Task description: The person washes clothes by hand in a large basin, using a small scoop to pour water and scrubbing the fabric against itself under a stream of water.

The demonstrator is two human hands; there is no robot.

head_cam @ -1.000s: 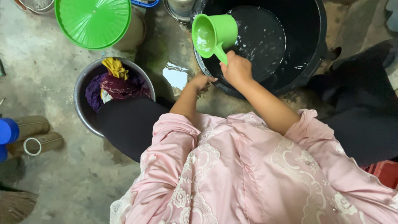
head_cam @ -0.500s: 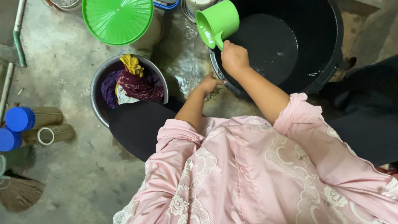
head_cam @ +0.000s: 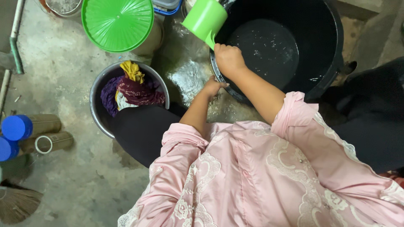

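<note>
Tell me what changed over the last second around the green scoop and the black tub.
The right hand carried the green scoop from above the water in the black tub out past its left rim, tipping it mouth-down over the wet floor. The grip on the handle stayed. The left hand stayed empty by the tub's rim. The metal bowl of clothes and green lid stayed put.

Right hand [head_cam: 228, 59] is clenched in a fist, forearm extended forward, pink sleeve pushed back past the elbow. Left hand [head_cam: 213, 87] is held lower, fingers [head_cam: 222, 85] loosely curled, wrist bent, forearm bare.
</note>
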